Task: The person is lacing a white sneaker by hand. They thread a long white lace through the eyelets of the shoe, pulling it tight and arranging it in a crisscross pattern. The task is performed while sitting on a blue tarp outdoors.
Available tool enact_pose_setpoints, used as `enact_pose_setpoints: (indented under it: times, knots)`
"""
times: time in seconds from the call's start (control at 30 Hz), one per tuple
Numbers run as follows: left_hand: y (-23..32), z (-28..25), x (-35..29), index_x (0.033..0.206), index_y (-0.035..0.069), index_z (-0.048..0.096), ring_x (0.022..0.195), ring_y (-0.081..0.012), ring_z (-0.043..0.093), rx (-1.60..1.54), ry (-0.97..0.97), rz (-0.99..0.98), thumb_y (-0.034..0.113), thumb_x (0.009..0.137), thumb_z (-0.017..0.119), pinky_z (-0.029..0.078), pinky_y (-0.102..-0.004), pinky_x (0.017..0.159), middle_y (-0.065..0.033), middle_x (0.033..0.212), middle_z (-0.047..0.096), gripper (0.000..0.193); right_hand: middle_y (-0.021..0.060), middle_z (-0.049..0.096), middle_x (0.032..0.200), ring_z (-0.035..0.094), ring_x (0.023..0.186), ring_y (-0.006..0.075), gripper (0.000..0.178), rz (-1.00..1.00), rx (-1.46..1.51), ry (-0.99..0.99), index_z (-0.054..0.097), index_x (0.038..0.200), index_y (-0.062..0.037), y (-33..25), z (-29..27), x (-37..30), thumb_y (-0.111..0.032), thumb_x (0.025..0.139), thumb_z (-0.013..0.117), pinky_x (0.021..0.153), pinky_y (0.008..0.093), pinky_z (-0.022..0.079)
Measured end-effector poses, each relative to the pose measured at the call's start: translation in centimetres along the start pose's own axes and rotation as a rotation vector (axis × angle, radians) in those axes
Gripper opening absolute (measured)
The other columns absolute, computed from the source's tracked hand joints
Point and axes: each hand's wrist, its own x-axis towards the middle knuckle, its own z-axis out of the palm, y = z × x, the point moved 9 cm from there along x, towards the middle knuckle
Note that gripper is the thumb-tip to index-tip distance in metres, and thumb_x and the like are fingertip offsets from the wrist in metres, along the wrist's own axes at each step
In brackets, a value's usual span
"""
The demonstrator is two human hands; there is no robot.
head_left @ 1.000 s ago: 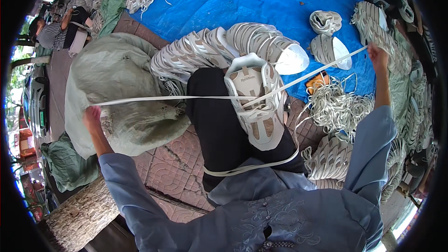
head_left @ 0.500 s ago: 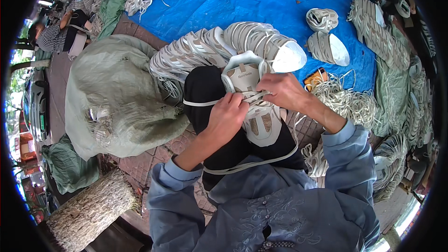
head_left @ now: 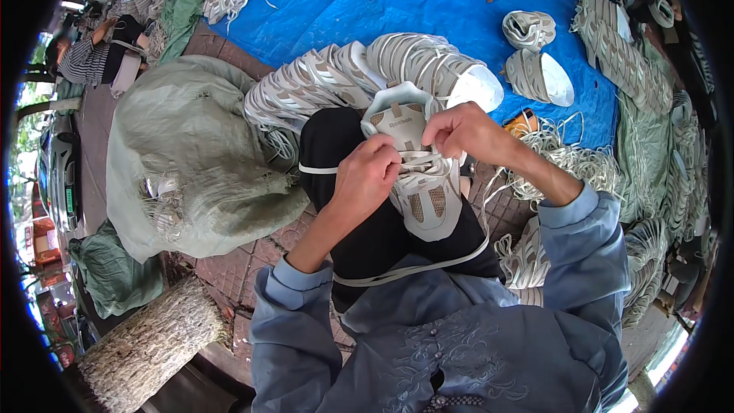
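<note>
A white and beige shoe upper (head_left: 428, 214) rests across my black-clad knees, toe toward me and tongue pointing away. Pale shoelace (head_left: 417, 159) crosses its eyelet rows. At the left eyelet edge, my left hand (head_left: 367, 173) is closed with fingertips pinched on the lace. On the opposite edge, beside the tongue, my right hand (head_left: 468, 136) is also closed, thumb and forefinger pinching the lace. The fingers partly hide the upper eyelets. A pale band (head_left: 413, 269) loops around my legs.
Nested shoe uppers (head_left: 313, 80) curve in a row beyond my knees. Two small bundles (head_left: 530, 76) lie on a blue tarp (head_left: 344, 0). Loose laces (head_left: 562, 160) heap at right, near an orange object (head_left: 523, 122). A large greyish sack (head_left: 199, 160) stands left, above a stone block (head_left: 153, 344).
Both hands have shifted up along the shoe upper toward its tongue. My right hand has risen and moved slightly away from the lacing, and the shoe upper stays on my knees.
</note>
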Motion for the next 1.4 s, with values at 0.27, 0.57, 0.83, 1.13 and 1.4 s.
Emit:
enact_pose_setpoints:
  times: [0.27, 0.57, 0.83, 1.13, 1.4]
  knots:
    - [-0.9, 0.4, 0.3, 0.072, 0.002, 0.056, 0.060, -0.0204, 0.058, -0.123, -0.035, -0.133, -0.003, 0.067, 0.061, 0.047, -0.0284, 0.054, -0.0086, 0.088, 0.056, 0.009, 0.0056, 0.056, 0.061, 0.056, 0.060, 0.0097, 0.025, 0.159, 0.479, -0.027, 0.059, 0.086, 0.0040, 1.5, 0.2, 1.1, -0.001, 0.062, 0.060, 0.051, 0.0197, 0.042]
    - [0.1, 0.0, -0.4, 0.072, 0.003, 0.052, 0.055, -0.0216, 0.055, -0.242, -0.079, -0.127, 0.000, 0.069, 0.059, 0.045, -0.0294, 0.050, -0.0075, 0.078, 0.057, 0.008, 0.0073, 0.057, 0.075, 0.059, 0.065, 0.0276, 0.023, -0.501, -0.790, 0.209, 0.058, 0.082, -0.0087, -2.9, 2.7, -0.8, -0.005, 0.060, 0.061, 0.059, 0.0371, 0.048]
    - [-2.8, 2.3, -0.8, 0.083, 0.000, 0.054, 0.059, -0.0032, 0.048, -0.526, -0.305, -0.402, -0.001, 0.076, 0.055, 0.041, -0.0200, 0.054, 0.0000, 0.067, 0.055, 0.007, 0.0077, 0.059, 0.072, 0.059, 0.065, 0.0268, 0.019, -0.493, -0.800, 0.136, 0.061, 0.081, -0.0100, -2.2, 2.7, 0.4, -0.002, 0.064, 0.057, 0.057, 0.0355, 0.048]
    - [-2.3, 1.8, -0.6, 0.088, 0.002, 0.054, 0.056, -0.0079, 0.053, -0.372, -0.207, -0.374, 0.000, 0.074, 0.057, 0.043, -0.0227, 0.053, -0.0044, 0.068, 0.059, 0.014, 0.0081, 0.053, 0.062, 0.058, 0.058, 0.0242, 0.008, -0.571, -1.339, 0.044, 0.051, 0.057, -0.0046, -2.9, 2.3, 0.0, -0.005, 0.057, 0.058, 0.052, 0.0359, 0.046]
    - [-2.3, 2.1, -0.5, 0.090, 0.004, 0.051, 0.059, -0.0195, 0.060, -0.354, -0.214, -0.359, 0.002, 0.073, 0.057, 0.046, -0.0285, 0.054, -0.0096, 0.067, 0.060, 0.018, 0.0045, 0.061, 0.070, 0.052, 0.060, 0.0123, 0.010, 0.061, -0.076, -0.185, 0.065, 0.063, -0.0022, -1.1, -2.8, -0.9, -0.012, 0.061, 0.067, 0.058, 0.0251, 0.040]
